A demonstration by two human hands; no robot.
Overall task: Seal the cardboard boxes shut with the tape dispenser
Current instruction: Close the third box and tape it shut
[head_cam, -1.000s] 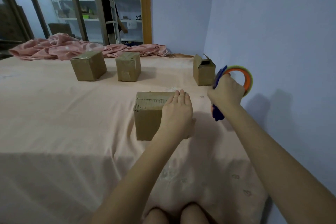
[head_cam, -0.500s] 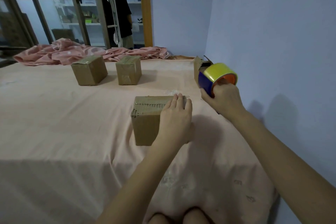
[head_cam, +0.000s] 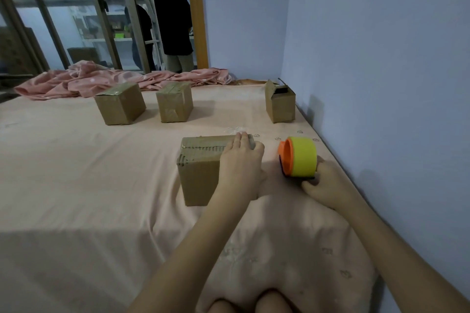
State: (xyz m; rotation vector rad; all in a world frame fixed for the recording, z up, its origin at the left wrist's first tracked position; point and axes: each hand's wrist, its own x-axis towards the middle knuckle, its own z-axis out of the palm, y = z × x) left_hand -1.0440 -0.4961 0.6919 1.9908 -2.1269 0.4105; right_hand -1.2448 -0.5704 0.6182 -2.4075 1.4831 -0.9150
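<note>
A small cardboard box [head_cam: 199,173] with tape across its top stands on the pink bed sheet in front of me. My left hand [head_cam: 241,168] lies flat on its right top edge and side. To its right, my right hand [head_cam: 324,183] grips the tape dispenser [head_cam: 298,156], a yellow roll on an orange hub with a dark blue frame, resting low on the sheet. Two taped boxes, one on the left [head_cam: 119,103] and one beside it [head_cam: 175,101], stand farther back. An open box [head_cam: 279,101] sits near the wall.
A rumpled pink blanket [head_cam: 109,80] lies along the far edge of the bed [head_cam: 76,185]. A blue wall [head_cam: 381,58] runs close along the right. A person in dark clothes [head_cam: 174,23] stands in the doorway beyond. My knees show at the bottom.
My right hand has lowered the tape dispenser from the air down to the sheet, right of the near box. My left hand stays on the box. A person has appeared in the doorway.
</note>
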